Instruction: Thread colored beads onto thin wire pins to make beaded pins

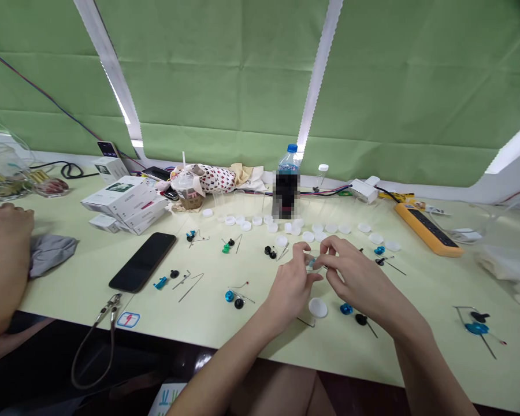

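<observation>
My left hand (291, 284) and my right hand (356, 276) meet over the pale green table (91, 271), fingers pinched together on a small clear piece with a teal bit (312, 263) between them. A white cap (318, 307) lies just below my hands, with a blue bead (346, 308) and a black knob on a wire (362, 319) beside it. Further sets of small knobs and bent wires lie around, such as a blue and black pair (234, 299).
A row of white caps (294, 225) runs behind my hands, before a water bottle (288, 185). A black phone (144, 261), stacked white boxes (125, 203) and an orange power strip (427, 229) lie on the table. Another person's hand (6, 222) rests at far left.
</observation>
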Action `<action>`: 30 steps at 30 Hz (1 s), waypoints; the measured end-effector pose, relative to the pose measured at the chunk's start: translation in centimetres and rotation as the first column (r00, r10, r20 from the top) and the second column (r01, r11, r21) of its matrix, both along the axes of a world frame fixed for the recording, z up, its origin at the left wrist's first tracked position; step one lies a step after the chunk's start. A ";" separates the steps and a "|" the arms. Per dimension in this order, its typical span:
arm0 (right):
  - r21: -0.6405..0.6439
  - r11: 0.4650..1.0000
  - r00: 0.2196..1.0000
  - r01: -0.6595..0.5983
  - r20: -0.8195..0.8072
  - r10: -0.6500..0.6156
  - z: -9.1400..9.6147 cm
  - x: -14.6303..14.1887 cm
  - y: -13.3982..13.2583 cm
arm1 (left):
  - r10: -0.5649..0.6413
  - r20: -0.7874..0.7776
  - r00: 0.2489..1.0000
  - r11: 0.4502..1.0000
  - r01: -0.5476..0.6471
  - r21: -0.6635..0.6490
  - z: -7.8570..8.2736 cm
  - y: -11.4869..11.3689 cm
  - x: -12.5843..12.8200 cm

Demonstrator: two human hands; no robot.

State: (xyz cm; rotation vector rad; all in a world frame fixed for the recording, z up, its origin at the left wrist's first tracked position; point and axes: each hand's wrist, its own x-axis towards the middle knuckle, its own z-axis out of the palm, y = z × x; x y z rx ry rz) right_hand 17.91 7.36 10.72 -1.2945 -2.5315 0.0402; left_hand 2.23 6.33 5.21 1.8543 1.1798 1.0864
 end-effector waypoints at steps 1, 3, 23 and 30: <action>0.002 1.000 1.000 -0.003 -0.015 0.003 0.0 -0.1 0.0 | 0.002 0.001 1.000 1.000 -0.002 -0.003 0.1 0.0 0.0; 0.052 0.999 0.995 0.005 -0.100 0.000 -0.3 -0.2 -0.4 | 0.011 0.012 1.000 1.000 -0.010 -0.017 0.2 0.0 -0.2; -0.169 0.936 0.932 0.309 -0.142 -0.333 -8.5 0.0 -4.2 | 0.171 0.123 0.978 0.983 -0.162 -0.081 0.1 -1.3 -1.5; -0.152 0.953 0.817 0.262 -0.490 -0.303 -5.7 0.3 -3.7 | 0.160 0.215 0.963 0.984 -0.138 -0.113 -1.8 -2.3 -1.7</action>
